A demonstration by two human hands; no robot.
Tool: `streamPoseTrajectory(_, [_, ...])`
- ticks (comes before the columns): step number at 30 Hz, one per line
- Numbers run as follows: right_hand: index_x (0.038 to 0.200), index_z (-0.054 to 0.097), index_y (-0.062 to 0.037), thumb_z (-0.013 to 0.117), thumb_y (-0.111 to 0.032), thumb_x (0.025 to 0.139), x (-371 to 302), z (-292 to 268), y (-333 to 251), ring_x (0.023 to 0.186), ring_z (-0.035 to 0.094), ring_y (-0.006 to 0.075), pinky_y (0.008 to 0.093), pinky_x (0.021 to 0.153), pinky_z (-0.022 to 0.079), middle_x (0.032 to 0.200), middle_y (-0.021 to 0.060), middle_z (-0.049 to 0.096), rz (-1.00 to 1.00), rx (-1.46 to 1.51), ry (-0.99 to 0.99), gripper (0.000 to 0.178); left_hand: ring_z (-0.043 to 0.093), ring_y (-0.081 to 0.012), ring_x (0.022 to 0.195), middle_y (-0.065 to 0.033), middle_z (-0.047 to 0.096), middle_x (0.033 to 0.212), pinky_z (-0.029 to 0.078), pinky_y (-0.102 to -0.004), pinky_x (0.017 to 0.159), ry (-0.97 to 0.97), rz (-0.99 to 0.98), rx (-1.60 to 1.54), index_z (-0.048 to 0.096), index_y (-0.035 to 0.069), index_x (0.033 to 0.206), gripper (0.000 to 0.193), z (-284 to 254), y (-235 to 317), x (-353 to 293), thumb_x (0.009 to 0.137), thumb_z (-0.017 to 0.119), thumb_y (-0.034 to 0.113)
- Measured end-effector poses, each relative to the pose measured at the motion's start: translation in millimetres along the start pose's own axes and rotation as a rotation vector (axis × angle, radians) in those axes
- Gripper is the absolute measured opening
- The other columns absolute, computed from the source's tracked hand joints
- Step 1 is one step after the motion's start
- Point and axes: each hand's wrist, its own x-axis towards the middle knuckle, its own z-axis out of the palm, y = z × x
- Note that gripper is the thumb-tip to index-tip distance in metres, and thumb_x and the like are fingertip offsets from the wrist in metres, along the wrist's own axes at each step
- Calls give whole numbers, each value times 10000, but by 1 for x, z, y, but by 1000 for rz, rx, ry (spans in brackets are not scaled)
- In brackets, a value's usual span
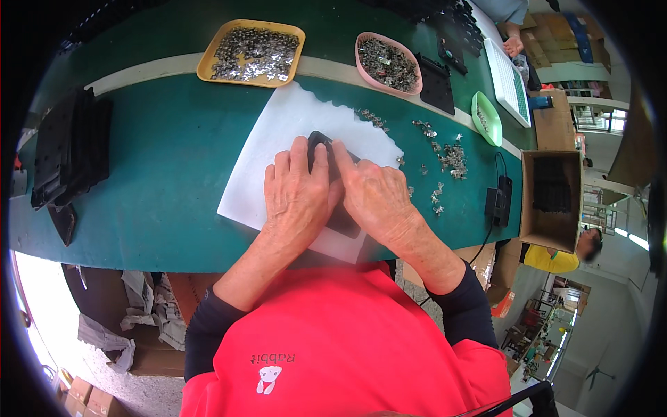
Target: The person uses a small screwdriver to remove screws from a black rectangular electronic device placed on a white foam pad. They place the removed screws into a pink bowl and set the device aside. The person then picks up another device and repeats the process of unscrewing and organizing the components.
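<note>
A black flat plastic case point(342, 221) lies on a white foam sheet point(267, 128) in front of me, largely covered by my hands. My left hand point(297, 189) rests over its left side, fingers forward, thumb on the case, holding it. On the far right part of the case is my right hand point(379, 198), its index finger pointing at the far end and the other fingers curled in. Whatever small thing those fingers may pinch is hidden. Small metal clips point(455, 158) lie loose on the green table right of the foam.
A yellow tray point(301, 48) and a pink tray point(419, 76) hold metal parts at the back. A green bowl point(495, 125) and a black power adapter point(498, 201) sit at right. Stacked black cases point(73, 146) stand left. An open carton point(580, 201) adjoins the table's right edge.
</note>
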Motion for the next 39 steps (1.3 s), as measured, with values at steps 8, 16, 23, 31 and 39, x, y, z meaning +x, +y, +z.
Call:
streamPoseTrajectory(8, [1336, 527, -62, 539, -89, 838, 3, -1, 18, 697, 674, 327, 429, 635, 534, 759, 143, 662, -42, 26, -6, 499, 515, -306, 944, -159, 486, 1243, 439, -409, 749, -3, 28, -16, 590, -1, 1212, 606, -3, -1, 0, 684, 800, 210])
streamPoseTrajectory(16, [1323, 550, -107, 551, -26, 805, 7, -5, 25, 688, 662, 345, 435, 617, 537, 754, 156, 668, -81, 21, 8, 523, 509, -299, 947, -157, 474, 1240, 434, -411, 744, -15, 32, -11, 578, -5, 1213, 612, -4, -2, 0, 695, 801, 233])
streamPoseTrajectory(23, [1330, 549, -124, 525, -32, 870, 13, -6, 37, 720, 655, 357, 442, 632, 523, 777, 178, 664, -95, 120, -56, 470, 518, -320, 981, -171, 476, 1255, 448, -413, 781, -39, 7, -19, 599, -1, 1229, 606, -4, -1, 0, 701, 806, 214])
streamPoseTrajectory(31, [1331, 543, -107, 512, -37, 883, 15, -3, 38, 752, 649, 382, 465, 651, 515, 802, 216, 656, -85, 212, -80, 454, 520, -319, 984, -170, 481, 1252, 450, -411, 779, -44, 1, -27, 609, 4, 1219, 594, -6, -1, 1, 700, 806, 214])
streamPoseTrajectory(39, [1318, 514, -28, 511, -37, 838, 12, -12, 11, 749, 660, 405, 492, 669, 525, 775, 223, 662, 14, 157, -104, 480, 529, -322, 969, -166, 489, 1249, 452, -411, 771, -6, 12, -29, 620, 4, 1209, 585, -4, -2, 1, 681, 792, 186])
